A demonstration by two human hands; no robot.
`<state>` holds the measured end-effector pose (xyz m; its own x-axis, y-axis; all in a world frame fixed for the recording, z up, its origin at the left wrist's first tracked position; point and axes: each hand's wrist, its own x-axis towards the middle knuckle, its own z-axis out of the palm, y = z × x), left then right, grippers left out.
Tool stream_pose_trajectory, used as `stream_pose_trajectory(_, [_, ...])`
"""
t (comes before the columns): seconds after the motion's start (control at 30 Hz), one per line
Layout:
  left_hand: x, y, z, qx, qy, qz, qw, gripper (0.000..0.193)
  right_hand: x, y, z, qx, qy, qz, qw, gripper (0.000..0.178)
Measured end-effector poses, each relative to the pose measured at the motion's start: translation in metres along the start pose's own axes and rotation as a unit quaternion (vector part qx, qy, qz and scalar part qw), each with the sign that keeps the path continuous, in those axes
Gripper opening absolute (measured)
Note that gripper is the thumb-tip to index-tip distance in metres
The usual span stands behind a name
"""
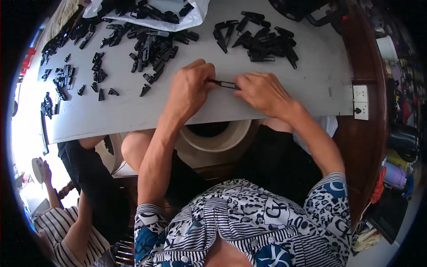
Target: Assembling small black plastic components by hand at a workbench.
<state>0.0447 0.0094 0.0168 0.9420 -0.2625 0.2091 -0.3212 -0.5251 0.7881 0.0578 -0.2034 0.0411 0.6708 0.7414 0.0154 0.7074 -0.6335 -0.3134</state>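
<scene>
Over the near part of the grey table, a slim black slotted part, resembling a plastic clip, spans the gap between my two hands. My left hand pinches its left end between thumb and curled fingers. At the other end, my right hand is closed on it, and the fingers cover that tip. Beyond my right hand sits a loose heap of larger black clip-like parts. A bigger pile of black parts spreads beyond and left of my left hand.
At the far edge lies a white plastic bag with more black parts. Small black pieces are scattered on the left. A pale bucket stands below the near edge. Another person in a striped shirt is at lower left. A wall socket is right.
</scene>
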Motion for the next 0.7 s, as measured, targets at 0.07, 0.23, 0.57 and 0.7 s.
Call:
stream_pose_trajectory(0.07, [0.001,0.005,-0.006,0.008,0.017,-0.007,1.0,0.014,-0.018,0.002,0.0,0.018,0.086,0.037,0.995,0.017])
stream_pose_trajectory(0.23, [0.0,0.003,-0.01,-0.378,-0.105,-0.123,0.912,0.009,-0.034,-0.006,0.003,0.049,0.139,0.055,0.988,0.023])
stream_pose_trajectory(0.57, [-0.006,0.009,0.019,-0.459,-0.174,-0.167,0.855,0.019,-0.039,-0.04,0.006,-0.039,0.126,0.015,0.991,0.016])
stream_pose_trajectory(0.7, [-0.004,0.021,0.016,-0.383,-0.159,-0.12,0.902,0.014,-0.06,-0.046,0.022,0.0,0.18,0.068,0.981,0.017])
